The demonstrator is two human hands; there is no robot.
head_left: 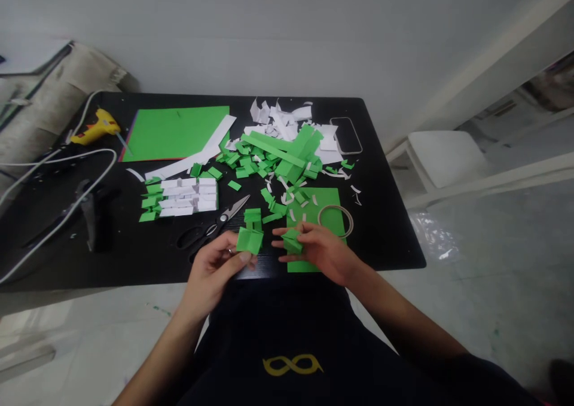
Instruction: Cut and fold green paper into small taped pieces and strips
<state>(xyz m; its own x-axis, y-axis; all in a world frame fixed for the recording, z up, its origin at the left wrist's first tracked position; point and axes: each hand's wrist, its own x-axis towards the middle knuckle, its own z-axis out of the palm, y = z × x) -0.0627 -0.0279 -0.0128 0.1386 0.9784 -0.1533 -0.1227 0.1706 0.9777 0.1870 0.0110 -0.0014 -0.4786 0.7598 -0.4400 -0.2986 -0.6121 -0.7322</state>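
Note:
My left hand (pixel 219 265) pinches a folded green paper piece (pixel 250 241) between thumb and fingers, near the front edge of the black table. Just behind it shows another green folded piece (pixel 252 216); whether the two are joined I cannot tell. To the right, my right hand (pixel 320 247) grips a smaller folded green paper piece (pixel 292 241), its other fingers stretched out to the left. A gap separates the two held pieces. Beneath my right hand lies a green sheet (pixel 314 200). Black-handled scissors (pixel 224 217) rest beyond my left hand.
A woven block of white and green folded paper (pixel 188 197) lies at left. Green and white scraps (pixel 260 158) heap in the middle. A yellow glue gun (pixel 101 126), green sheets (pixel 174 131), a tape-like ring (pixel 350 220) and a clear phone case (pixel 346 136) surround them.

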